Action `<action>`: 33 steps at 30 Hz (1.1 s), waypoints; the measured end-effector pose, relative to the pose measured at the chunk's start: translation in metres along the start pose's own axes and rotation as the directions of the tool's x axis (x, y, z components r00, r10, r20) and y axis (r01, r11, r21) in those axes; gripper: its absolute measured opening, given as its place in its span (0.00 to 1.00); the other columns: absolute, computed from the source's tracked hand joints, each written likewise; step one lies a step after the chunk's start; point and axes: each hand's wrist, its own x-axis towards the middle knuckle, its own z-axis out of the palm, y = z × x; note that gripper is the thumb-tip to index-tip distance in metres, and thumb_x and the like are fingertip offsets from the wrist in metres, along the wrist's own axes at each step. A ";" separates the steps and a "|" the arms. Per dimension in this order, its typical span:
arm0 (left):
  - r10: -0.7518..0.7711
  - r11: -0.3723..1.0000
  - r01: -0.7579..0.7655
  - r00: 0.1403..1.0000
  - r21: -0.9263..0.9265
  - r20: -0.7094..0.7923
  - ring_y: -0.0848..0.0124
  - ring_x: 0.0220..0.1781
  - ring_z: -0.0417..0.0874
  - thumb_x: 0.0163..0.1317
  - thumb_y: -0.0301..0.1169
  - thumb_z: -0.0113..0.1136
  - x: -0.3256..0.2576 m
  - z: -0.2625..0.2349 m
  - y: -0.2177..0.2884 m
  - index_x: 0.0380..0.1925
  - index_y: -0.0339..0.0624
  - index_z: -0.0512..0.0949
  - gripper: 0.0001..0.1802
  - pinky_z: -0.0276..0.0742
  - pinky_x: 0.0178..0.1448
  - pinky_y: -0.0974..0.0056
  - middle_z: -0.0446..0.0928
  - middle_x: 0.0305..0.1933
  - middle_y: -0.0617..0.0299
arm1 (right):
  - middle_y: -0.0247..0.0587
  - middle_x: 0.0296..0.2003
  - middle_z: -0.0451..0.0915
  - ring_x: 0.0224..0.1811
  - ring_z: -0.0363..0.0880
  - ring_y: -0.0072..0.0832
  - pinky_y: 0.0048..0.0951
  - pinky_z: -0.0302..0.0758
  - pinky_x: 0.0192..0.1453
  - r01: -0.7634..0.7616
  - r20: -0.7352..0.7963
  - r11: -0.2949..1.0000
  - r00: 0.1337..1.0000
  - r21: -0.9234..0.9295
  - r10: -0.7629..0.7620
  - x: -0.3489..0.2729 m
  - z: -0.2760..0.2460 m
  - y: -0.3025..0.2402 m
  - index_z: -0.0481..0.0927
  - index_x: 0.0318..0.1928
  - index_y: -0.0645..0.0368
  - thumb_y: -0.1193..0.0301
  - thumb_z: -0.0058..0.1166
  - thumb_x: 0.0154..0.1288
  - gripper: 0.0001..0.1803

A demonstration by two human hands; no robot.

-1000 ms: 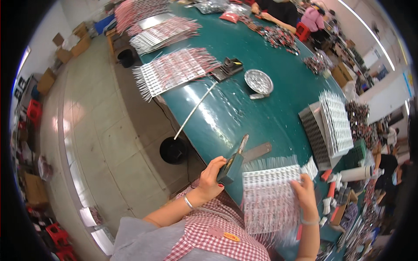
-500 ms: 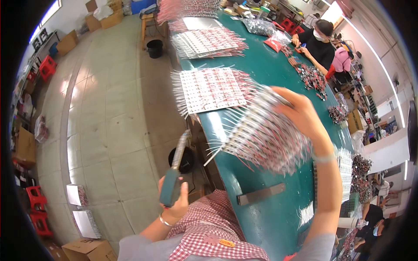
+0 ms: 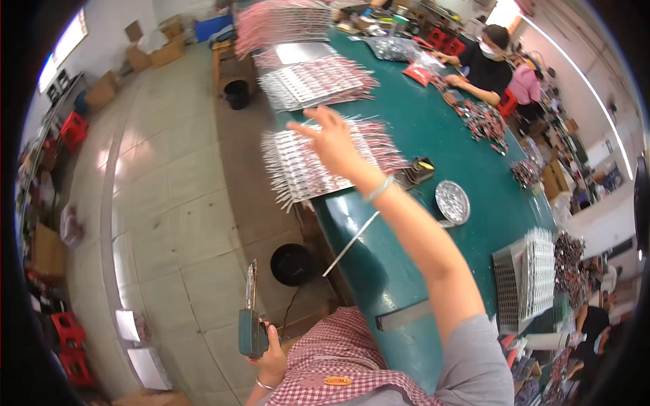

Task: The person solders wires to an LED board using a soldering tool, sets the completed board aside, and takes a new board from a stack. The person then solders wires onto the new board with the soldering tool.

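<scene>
In my left hand, by the table's left edge, is a dark green pistol-shaped tool with a long thin metal tip pointing away from me. Fingers spread, my right hand reaches over a panel fringed with white and red wires, lying at the table edge. Whether the fingertips touch it I cannot tell. A thin white strip lies across the edge nearer to me. To the right of the panel are a small dark holder and a round metal dish of shiny bits.
More wired panels are stacked farther along the green table. A flat metal bar lies near my body, with upright panels at the right. A black bucket stands below the edge. A co-worker sits across the table.
My right hand has swung far and left, and the wired panel it held now lies at the table edge, released. The holder and dish are uncovered. The tool has shifted left and nearer.
</scene>
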 end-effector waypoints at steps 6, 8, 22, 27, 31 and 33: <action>0.061 0.998 -0.064 0.956 0.004 0.288 0.67 0.56 0.75 0.69 0.22 0.55 0.012 0.025 0.001 0.58 0.28 0.68 0.19 0.72 0.59 0.63 0.74 0.52 0.55 | 0.48 0.61 0.70 0.68 0.64 0.48 0.48 0.64 0.67 -0.339 -0.170 0.926 0.915 0.168 0.366 -0.159 -0.087 -0.010 0.76 0.59 0.50 0.79 0.62 0.55 0.29; 0.115 0.971 -0.191 0.902 0.146 0.416 0.62 0.57 0.75 0.67 0.21 0.55 0.012 0.035 0.000 0.58 0.27 0.67 0.20 0.70 0.62 0.59 0.74 0.52 0.50 | 0.50 0.60 0.71 0.66 0.66 0.49 0.46 0.66 0.66 -0.492 -0.312 0.870 0.822 0.031 0.476 -0.218 -0.145 -0.001 0.76 0.58 0.55 0.80 0.61 0.53 0.28; 0.561 0.794 -0.468 0.319 -0.388 0.764 0.52 0.58 0.78 0.56 0.19 0.66 -0.025 0.126 0.000 0.52 0.28 0.75 0.22 0.74 0.61 0.57 0.75 0.56 0.43 | 0.53 0.56 0.73 0.60 0.68 0.49 0.47 0.68 0.61 -0.778 -0.485 0.057 0.445 -0.625 0.753 -0.472 -0.367 0.010 0.68 0.64 0.63 0.65 0.71 0.50 0.41; 0.593 0.757 -0.501 0.258 -0.419 0.763 0.52 0.58 0.79 0.57 0.19 0.66 -0.035 0.128 0.001 0.52 0.27 0.74 0.22 0.75 0.61 0.57 0.75 0.57 0.42 | 0.48 0.47 0.74 0.50 0.71 0.45 0.40 0.71 0.53 -0.753 -0.421 0.138 0.498 -0.643 0.758 -0.468 -0.380 -0.004 0.72 0.61 0.59 0.76 0.71 0.46 0.38; 0.620 0.716 -0.565 0.246 -0.409 0.745 0.50 0.55 0.81 0.56 0.18 0.67 -0.044 0.134 0.001 0.49 0.28 0.73 0.21 0.76 0.59 0.56 0.76 0.56 0.41 | 0.48 0.47 0.73 0.50 0.71 0.46 0.41 0.71 0.55 -0.780 -0.446 0.187 0.517 -0.598 0.730 -0.476 -0.381 -0.018 0.74 0.59 0.58 0.86 0.62 0.47 0.34; 0.634 0.695 -0.595 0.243 -0.403 0.735 0.50 0.55 0.81 0.55 0.18 0.67 -0.046 0.136 0.002 0.48 0.28 0.73 0.21 0.77 0.58 0.56 0.76 0.56 0.40 | 0.50 0.50 0.74 0.52 0.71 0.45 0.43 0.71 0.56 -0.727 -0.483 0.113 0.555 -0.677 0.677 -0.480 -0.380 -0.031 0.77 0.56 0.57 0.83 0.57 0.51 0.28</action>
